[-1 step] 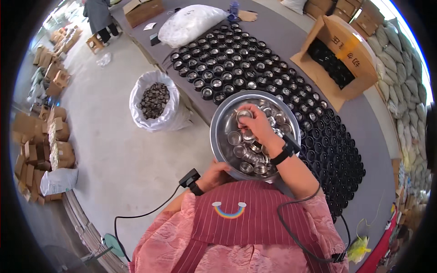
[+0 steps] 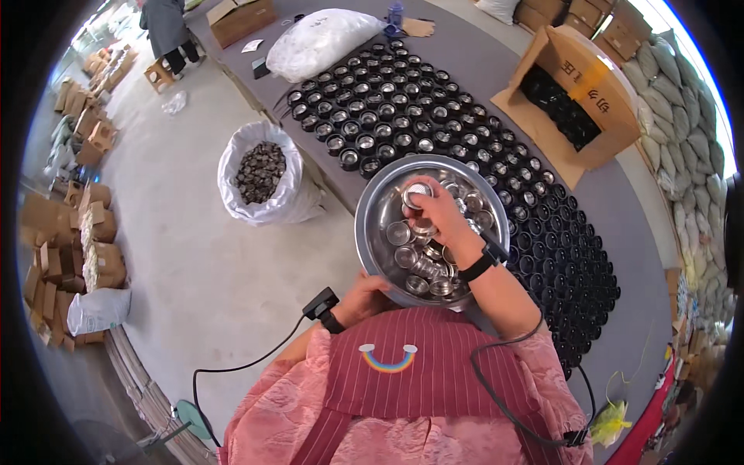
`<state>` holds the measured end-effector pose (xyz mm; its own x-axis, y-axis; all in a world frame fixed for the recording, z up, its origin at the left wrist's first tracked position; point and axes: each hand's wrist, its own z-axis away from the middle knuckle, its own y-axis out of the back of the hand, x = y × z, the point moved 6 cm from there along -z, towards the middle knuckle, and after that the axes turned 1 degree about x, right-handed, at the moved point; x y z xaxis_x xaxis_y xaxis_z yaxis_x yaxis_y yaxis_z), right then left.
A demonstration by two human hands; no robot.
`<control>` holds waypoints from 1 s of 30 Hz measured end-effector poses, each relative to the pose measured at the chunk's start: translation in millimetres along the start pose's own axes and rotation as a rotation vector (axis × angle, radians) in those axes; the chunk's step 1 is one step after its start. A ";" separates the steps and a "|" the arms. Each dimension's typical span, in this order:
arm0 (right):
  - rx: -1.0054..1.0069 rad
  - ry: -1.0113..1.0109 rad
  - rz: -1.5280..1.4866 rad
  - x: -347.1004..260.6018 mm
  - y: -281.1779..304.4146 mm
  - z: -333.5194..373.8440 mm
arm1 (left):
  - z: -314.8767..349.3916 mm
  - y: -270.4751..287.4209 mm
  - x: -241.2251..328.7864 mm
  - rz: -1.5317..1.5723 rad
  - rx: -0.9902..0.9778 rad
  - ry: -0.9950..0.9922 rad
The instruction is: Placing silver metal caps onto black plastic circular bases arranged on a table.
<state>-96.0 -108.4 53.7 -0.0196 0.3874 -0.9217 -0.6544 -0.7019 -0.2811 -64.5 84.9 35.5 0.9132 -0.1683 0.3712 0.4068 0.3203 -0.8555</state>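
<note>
A wide steel bowl [image 2: 369, 256] holds several loose, shiny round metal caps [image 2: 405, 255]. Over its far left part, my right hand [image 2: 442, 216] pinches one small round metal cap [image 2: 418, 190], whose top looks like mesh. My left hand [image 2: 363, 301] grips the near left rim of the bowl, its fingertips partly hidden by the rim. Beyond and to the right of the bowl, rows of black round containers [image 2: 545, 273] cover the table [image 2: 628, 225]. Many of the far ones [image 2: 364, 144] have bright metal inside; those at the near right look dark.
A white sack [image 2: 236, 203] of small metal pieces stands left of the table edge. An open carton [image 2: 612, 143] with black items lies at the far right, and a white plastic bag [image 2: 325, 43] at the far end. Another person [image 2: 166, 31] stands at the far left.
My right hand has turned the metal cap slightly, so its mesh-like face shows more. The left hand keeps its hold on the bowl. The whole view has shifted a little.
</note>
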 end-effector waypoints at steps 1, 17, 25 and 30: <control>-0.014 -0.070 -0.274 3.7 4.0 2.3 | -1.6 -1.7 -2.2 0.000 -0.010 0.006; -0.036 0.113 -0.785 -44.5 117.0 101.1 | 8.3 -7.1 -29.8 0.031 0.111 -0.105; 0.568 -0.063 -0.182 36.8 284.9 153.3 | 67.8 68.5 -16.9 -0.014 0.389 -0.428; 0.600 -0.184 -0.128 75.9 313.3 127.1 | 101.3 77.7 -24.6 0.032 0.533 -0.494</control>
<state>-398.5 -222.9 -70.4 -0.0078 0.5797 -0.8148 -0.9683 -0.2077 -0.1385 -52.8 208.4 -3.5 0.7782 0.2496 0.5763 0.2216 0.7495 -0.6238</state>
